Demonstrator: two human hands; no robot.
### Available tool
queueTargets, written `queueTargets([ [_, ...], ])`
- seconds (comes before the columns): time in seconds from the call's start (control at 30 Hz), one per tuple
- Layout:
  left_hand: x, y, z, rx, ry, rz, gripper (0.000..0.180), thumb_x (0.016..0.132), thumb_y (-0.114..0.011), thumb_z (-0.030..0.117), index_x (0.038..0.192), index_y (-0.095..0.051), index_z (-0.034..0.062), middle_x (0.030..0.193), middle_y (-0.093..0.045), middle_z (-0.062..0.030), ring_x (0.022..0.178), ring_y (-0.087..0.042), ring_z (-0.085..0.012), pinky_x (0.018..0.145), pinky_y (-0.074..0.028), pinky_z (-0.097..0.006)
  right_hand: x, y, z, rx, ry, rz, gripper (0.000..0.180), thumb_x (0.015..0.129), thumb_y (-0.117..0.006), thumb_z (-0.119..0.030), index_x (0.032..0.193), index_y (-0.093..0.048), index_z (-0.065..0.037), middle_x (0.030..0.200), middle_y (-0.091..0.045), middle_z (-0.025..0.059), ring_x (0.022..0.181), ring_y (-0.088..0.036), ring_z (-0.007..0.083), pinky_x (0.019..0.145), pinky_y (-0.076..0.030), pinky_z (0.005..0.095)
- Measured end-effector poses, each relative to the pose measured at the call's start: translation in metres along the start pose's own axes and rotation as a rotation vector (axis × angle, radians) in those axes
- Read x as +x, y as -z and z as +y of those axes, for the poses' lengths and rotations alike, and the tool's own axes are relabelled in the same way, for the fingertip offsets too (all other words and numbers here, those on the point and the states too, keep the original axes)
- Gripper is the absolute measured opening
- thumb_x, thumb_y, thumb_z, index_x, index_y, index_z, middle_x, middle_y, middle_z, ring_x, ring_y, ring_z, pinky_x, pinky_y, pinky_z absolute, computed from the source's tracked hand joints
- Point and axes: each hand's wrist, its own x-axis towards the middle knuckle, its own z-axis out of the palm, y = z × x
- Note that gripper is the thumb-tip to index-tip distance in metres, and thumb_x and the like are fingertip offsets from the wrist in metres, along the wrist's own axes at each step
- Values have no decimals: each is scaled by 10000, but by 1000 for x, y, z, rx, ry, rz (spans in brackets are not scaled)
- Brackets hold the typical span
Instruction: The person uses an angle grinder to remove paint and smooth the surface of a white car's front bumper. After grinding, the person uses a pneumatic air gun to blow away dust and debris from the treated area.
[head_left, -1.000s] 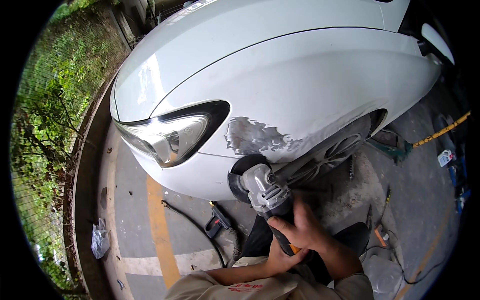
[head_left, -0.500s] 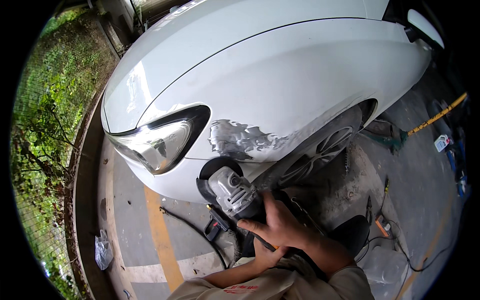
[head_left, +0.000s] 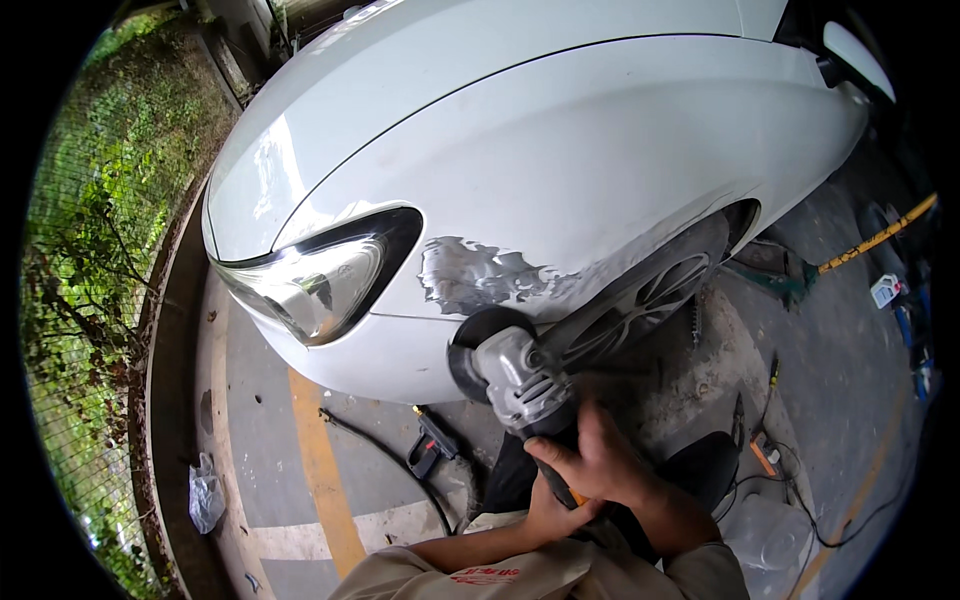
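An angle grinder (head_left: 522,378) with a silver head, a dark round disc and a black body is held in both hands. My right hand (head_left: 603,462) wraps round its body, thumb along the top. Lower down, my left hand (head_left: 556,512) is closed round the rear end, partly hidden. The disc (head_left: 497,325) is at the bumper seam, just below a scraped bare patch (head_left: 478,275) on the white car's fender (head_left: 560,160); whether it touches the panel I cannot tell. Left of the patch is the headlight (head_left: 315,290), and to its right the front wheel (head_left: 640,305).
A black-and-red spray gun (head_left: 432,447) and a dark hose (head_left: 385,455) lie on the floor left of my knees. At right are a yellow jack handle (head_left: 880,236), an orange power strip (head_left: 766,453) with cable, and a white bottle (head_left: 885,291). A plastic bag (head_left: 206,497) sits by the left kerb.
Both hands and the grinder have moved right along the lower edge of the fender, toward the wheel. The grip on the grinder is unchanged.
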Motion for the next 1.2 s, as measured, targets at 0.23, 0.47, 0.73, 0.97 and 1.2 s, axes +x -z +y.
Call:
queueTargets([
  [0.23, -1, 1, -9, -34, 24, -36, 657, 690, -763, 202, 1195, -401, -10, 1054, -553, -109, 978, -570, -202, 863, -464, -332, 2, 3, -8, -46, -35, -46, 647, 805, -708, -392, 1134, -396, 69, 951, -616, 248, 894, -636, 403, 741, -497, 417],
  [0.47, 4, -5, -6, -32, 15, -44, 632, 682, -763, 189, 1172, -415, -5, 1050, -558, -107, 963, -575, -198, 833, -471, -326, -4, 7, -4, -67, -42, 11, 669, 791, -717, -400, 1155, -396, 61, 926, -617, 231, 838, -637, 406, 716, -505, 426],
  [0.73, -3, -15, -8, -117, 6, -22, 544, 687, -754, 189, 1113, -480, -8, 1026, -588, -105, 957, -587, -194, 826, -473, -323, -8, 9, -16, -93, -196, -80, 645, 806, -715, -340, 1209, -396, 50, 1058, -583, 247, 966, -606, 393, 825, -476, 407],
  [0.97, 3, -29, -5, -223, -17, -45, 601, 690, -746, 180, 1181, -455, -10, 1076, -577, -108, 1005, -575, -198, 869, -457, -335, -4, 17, -29, -191, -186, -33, 629, 796, -723, -335, 1177, -400, 48, 1037, -582, 251, 984, -592, 410, 819, -465, 435],
  [1.2, 3, -34, -16, -225, -12, -74, 616, 692, -750, 187, 1190, -443, -7, 1077, -576, -104, 1005, -572, -198, 871, -455, -338, -2, 18, -28, -309, -67, 14, 670, 792, -720, -380, 1138, -381, 84, 895, -611, 265, 833, -622, 446, 715, -499, 454],
])
